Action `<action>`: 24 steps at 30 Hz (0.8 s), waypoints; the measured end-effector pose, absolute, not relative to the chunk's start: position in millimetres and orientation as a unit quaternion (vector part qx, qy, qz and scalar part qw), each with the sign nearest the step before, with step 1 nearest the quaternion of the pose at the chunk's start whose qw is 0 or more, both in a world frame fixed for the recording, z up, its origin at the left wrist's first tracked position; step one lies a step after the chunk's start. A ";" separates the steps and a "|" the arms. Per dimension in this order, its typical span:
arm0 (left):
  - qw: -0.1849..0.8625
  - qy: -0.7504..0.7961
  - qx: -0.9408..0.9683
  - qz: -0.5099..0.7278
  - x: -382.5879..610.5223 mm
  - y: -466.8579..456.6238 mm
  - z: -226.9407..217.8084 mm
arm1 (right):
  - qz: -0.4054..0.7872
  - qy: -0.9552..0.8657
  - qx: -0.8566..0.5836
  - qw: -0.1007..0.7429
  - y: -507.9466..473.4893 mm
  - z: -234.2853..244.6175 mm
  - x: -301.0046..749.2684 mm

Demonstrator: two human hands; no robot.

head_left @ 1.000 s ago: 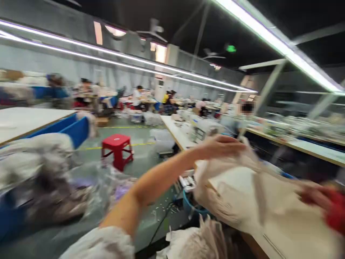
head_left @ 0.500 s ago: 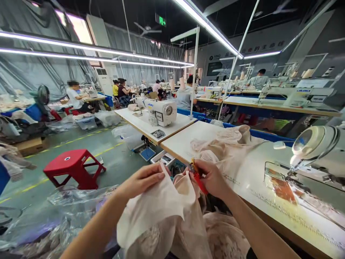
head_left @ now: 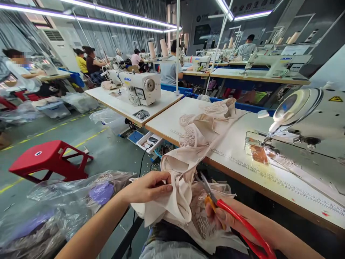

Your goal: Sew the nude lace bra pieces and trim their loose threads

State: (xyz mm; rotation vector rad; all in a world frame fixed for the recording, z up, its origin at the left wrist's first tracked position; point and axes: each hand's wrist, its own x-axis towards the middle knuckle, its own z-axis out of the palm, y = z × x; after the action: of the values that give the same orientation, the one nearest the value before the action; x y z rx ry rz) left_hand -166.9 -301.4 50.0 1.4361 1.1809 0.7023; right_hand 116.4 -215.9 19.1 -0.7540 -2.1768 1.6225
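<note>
My left hand (head_left: 149,187) pinches the edge of a pale beige fabric piece (head_left: 178,201) above my lap, thumb and fingers together. The cloth has folded, curved edges and runs up over the table edge to more beige pieces. In my right hand (head_left: 225,217) is a pair of scissors (head_left: 237,214) with red handles, its blades pointing up and left, close to the cloth. Something orange-yellow shows between these fingers; I cannot tell whether it belongs to the scissors. Stringy, gathered beige cloth (head_left: 202,216) hangs between the hands.
A sewing machine (head_left: 309,122) stands on the white table (head_left: 242,169) at right, another machine (head_left: 140,86) beyond. A red stool (head_left: 48,158) and clear plastic bags (head_left: 78,201) are on the left floor. Several people sit at machines farther back.
My view has tilted down and shifted. The right hand has moved down and away from the cloth's edge, and the scissors have turned, blades now in sight. The left hand keeps hold of the fabric.
</note>
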 end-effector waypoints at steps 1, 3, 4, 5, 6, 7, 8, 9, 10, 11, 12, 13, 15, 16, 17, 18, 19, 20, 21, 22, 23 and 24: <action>0.547 0.499 0.608 0.285 -165.1 -302.1 51.0 | 0.603 -0.750 -0.254 0.099 -216.5 16.5 123.6; 0.557 0.499 0.609 0.264 -161.0 -302.8 52.8 | 0.656 -0.724 -0.212 -0.022 -212.9 14.8 128.3; 0.561 0.500 0.608 0.257 -159.0 -303.0 53.7 | 0.657 -0.725 -0.203 -0.039 -209.6 15.6 126.3; 0.564 0.501 0.606 0.252 -157.5 -303.3 54.7 | 0.650 -0.733 -0.198 -0.039 -206.1 17.2 122.3; 0.566 0.502 0.605 0.248 -156.3 -303.5 55.7 | 0.644 -0.741 -0.190 -0.032 -203.0 19.2 117.1; 0.569 0.502 0.604 0.243 -155.7 -303.9 56.6 | 0.641 -0.745 -0.183 -0.020 -200.5 21.3 111.4; 0.572 0.502 0.603 0.238 -155.6 -304.2 57.2 | 0.643 -0.744 -0.181 0.001 -199.1 23.2 106.0; 0.575 0.502 0.602 0.234 -155.9 -304.4 57.5 | 0.649 -0.737 -0.185 0.020 -198.9 24.6 101.2; 0.576 0.503 0.601 0.232 -156.6 -304.6 57.5 | 0.661 -0.724 -0.195 0.028 -199.7 25.6 97.5; 0.577 0.505 0.599 0.230 -157.5 -304.7 57.3 | 0.673 -0.709 -0.211 0.029 -201.2 26.0 94.9; 0.576 0.509 0.597 0.230 -158.6 -304.7 57.0 | 0.682 -0.694 -0.231 0.024 -203.1 26.1 93.4; 0.575 0.512 0.595 0.231 -159.7 -304.7 56.6 | 0.687 -0.682 -0.251 0.010 -205.0 25.9 92.8; 0.573 0.516 0.590 0.239 -161.9 -305.1 55.8 | 0.685 -0.672 -0.280 -0.023 -207.3 25.6 93.7; 0.576 0.516 0.583 0.249 -162.9 -305.6 55.6 | 0.672 -0.683 -0.285 -0.019 -207.5 25.6 94.7; 0.580 0.516 0.572 0.266 -163.7 -306.3 55.4 | 0.652 -0.703 -0.285 -0.002 -207.0 26.0 95.8; 0.585 0.516 0.555 0.289 -164.3 -307.4 55.3 | 0.626 -0.726 -0.284 0.029 -206.0 26.8 96.6; 0.587 0.518 0.534 0.319 -164.5 -308.6 55.3 | 0.596 -0.746 -0.287 0.072 -204.9 28.0 96.8; 0.584 0.522 0.511 0.354 -164.4 -310.0 55.7 | 0.568 -0.760 -0.291 0.121 -203.8 29.8 96.2; 0.574 0.527 0.488 0.393 -163.9 -311.4 56.4 | 0.545 -0.765 -0.297 0.172 -203.2 32.0 94.6; 0.557 0.532 0.467 0.434 -162.9 -312.9 57.7 | 0.531 -0.760 -0.303 0.222 -203.3 34.9 91.6; 0.537 0.536 0.448 0.472 -161.4 -314.5 59.6 | 0.524 -0.751 -0.300 0.268 -204.0 38.3 87.3; 0.513 0.539 0.434 0.508 -159.4 -316.2 62.2 | 0.520 -0.741 -0.290 0.309 -205.4 42.3 81.7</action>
State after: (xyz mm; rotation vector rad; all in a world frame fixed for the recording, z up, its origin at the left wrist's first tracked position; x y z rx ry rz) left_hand -159.4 -316.2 62.2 1.0439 1.2967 1.2214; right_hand 81.7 -205.4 42.3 -0.7671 -1.9587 1.3749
